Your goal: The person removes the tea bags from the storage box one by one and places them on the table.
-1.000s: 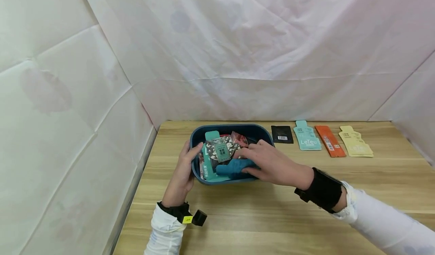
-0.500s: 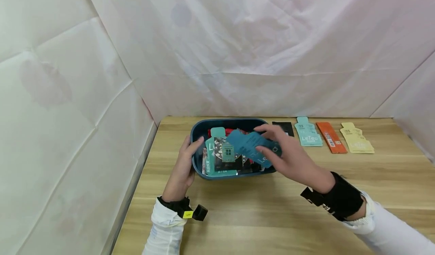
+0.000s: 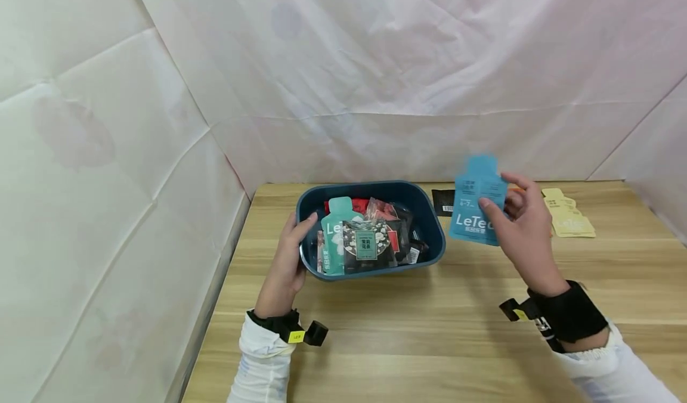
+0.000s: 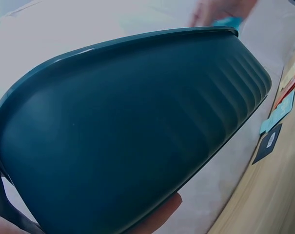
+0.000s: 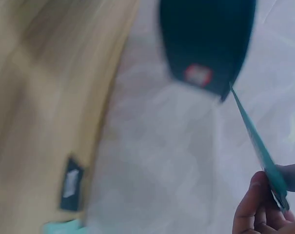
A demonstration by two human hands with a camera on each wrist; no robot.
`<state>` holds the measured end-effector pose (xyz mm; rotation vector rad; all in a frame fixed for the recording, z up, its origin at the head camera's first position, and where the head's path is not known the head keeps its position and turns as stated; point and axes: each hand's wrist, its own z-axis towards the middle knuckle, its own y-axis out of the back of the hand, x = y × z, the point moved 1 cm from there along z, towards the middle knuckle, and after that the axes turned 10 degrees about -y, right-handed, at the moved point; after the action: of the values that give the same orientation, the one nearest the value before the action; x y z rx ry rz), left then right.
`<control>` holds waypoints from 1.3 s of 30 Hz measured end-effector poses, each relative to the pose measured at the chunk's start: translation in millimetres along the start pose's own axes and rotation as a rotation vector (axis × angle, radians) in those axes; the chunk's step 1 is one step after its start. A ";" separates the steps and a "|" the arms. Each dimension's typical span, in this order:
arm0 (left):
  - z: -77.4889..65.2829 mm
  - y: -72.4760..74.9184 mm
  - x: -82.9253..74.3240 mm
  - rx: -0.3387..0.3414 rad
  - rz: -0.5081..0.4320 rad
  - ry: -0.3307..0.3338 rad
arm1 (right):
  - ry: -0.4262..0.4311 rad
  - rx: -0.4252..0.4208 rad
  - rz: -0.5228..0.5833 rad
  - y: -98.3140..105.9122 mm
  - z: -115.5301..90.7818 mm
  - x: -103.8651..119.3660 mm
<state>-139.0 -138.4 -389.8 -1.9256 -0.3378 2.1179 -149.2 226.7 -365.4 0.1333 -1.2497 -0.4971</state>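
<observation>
We've got the blue LeTea sachet [image 3: 471, 209] up in the air, right of the dark blue bin [image 3: 429, 227], pinched in our right hand [image 3: 523, 227]. Our left hand [image 3: 285, 260] grips the bin's other end, thumb over the rim. Inside, a black jasmine tea packet [image 3: 367, 249] overlaps a teal pouch [image 3: 333, 245]. Yellow sachets [image 3: 571, 218] lie on the wooden table [image 3: 397, 337].

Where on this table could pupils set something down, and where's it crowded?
Bare: the table in front of the bin, between the sleeves, and right of the yellow packet. Crowded: the back strip from that to the black packet, partly hidden by the right hand and blue packet; and the bin, where packets overlap.
</observation>
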 end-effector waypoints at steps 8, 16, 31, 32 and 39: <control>1.2 1.5 1.3 0.012 -0.031 0.000 | -0.155 0.044 -0.277 9.5 -8.5 -79.4; 1.6 2.4 0.1 0.015 -0.039 -0.008 | -0.218 0.190 -0.412 -11.3 -10.0 -115.9; 2.7 1.0 0.5 0.030 -0.026 -0.023 | -0.126 0.257 -0.819 -34.4 6.5 -119.6; 2.7 1.2 0.1 0.029 -0.020 -0.025 | -0.103 0.241 -0.851 -35.8 5.5 -117.5; 3.2 3.2 0.0 0.036 -0.026 -0.012 | 0.077 0.070 -0.917 -41.5 2.0 -101.2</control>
<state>-142.3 -141.4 -390.5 -1.8789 -0.3227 2.1057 -185.7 233.8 -468.2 0.7965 -1.0812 -1.2195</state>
